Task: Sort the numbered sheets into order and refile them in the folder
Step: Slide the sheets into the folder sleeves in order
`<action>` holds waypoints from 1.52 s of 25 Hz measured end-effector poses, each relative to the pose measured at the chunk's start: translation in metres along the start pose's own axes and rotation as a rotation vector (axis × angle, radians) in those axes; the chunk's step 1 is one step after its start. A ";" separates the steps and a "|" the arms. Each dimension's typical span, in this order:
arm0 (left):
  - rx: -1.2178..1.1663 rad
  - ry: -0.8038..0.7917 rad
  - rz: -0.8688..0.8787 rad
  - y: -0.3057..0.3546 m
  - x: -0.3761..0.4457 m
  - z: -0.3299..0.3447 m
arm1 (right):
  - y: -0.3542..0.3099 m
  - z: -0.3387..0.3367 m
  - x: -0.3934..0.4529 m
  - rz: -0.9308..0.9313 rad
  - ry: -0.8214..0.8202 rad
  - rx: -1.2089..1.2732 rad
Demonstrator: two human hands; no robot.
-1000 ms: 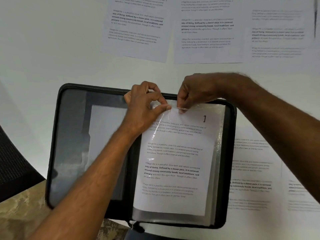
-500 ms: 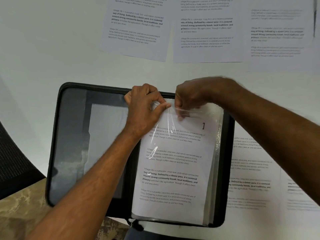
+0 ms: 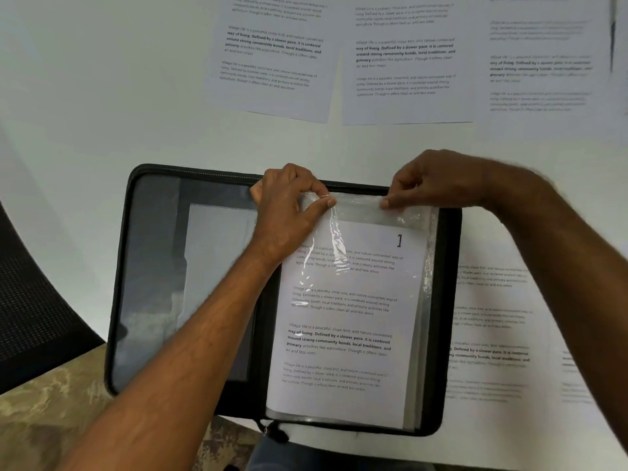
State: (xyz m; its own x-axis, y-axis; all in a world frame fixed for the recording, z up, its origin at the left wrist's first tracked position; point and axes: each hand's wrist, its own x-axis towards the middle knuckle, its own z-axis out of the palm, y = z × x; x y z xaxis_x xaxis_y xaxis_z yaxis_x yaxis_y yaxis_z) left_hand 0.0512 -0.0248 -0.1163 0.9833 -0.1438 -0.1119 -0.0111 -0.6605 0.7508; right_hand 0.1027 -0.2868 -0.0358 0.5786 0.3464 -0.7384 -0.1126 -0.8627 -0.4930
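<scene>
A black zip folder lies open on the white table. On its right half, the sheet numbered 1 sits inside a clear plastic sleeve. My left hand pinches the sleeve's top edge near the spine. My right hand pinches the same top edge further right. The sheet's upper margin lies a little below the sleeve's opening. More clear sleeves show stacked under this one along the right side.
Three printed sheets lie side by side beyond the folder. More printed sheets lie to the right of the folder, partly under my right arm. A dark chair stands at the left, by the table's curved edge.
The sheet numbered 1 has slid down deeper into the sleeve. My right hand has moved right along the sleeve's top edge, stretching the opening wider. My left hand has stayed in place.
</scene>
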 end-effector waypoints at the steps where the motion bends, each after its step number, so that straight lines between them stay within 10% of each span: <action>1: 0.004 -0.004 -0.007 0.000 -0.001 0.000 | 0.005 0.008 -0.006 -0.033 0.076 0.027; 6: 0.088 -0.071 0.015 0.011 -0.010 0.003 | 0.016 0.063 -0.039 -0.053 0.618 0.497; 12: 0.158 -0.116 -0.028 0.006 -0.070 0.006 | -0.004 0.153 -0.066 0.060 0.763 1.080; 23: -0.141 -0.139 -0.202 0.007 -0.148 -0.015 | -0.051 0.184 -0.103 0.278 0.455 1.098; 30: -0.666 -0.206 -0.530 0.006 -0.129 -0.092 | -0.132 0.169 -0.101 0.025 0.194 1.149; 38: -0.611 -0.028 -0.785 -0.020 -0.130 -0.180 | -0.182 0.230 -0.041 -0.217 0.164 0.332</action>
State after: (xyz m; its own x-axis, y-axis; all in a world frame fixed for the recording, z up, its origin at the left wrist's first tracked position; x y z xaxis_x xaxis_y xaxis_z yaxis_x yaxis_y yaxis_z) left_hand -0.0433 0.1395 0.0001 0.6671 0.1487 -0.7300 0.7440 -0.0837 0.6629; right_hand -0.0861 -0.0594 -0.0214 0.7353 0.4202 -0.5317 -0.2130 -0.6015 -0.7699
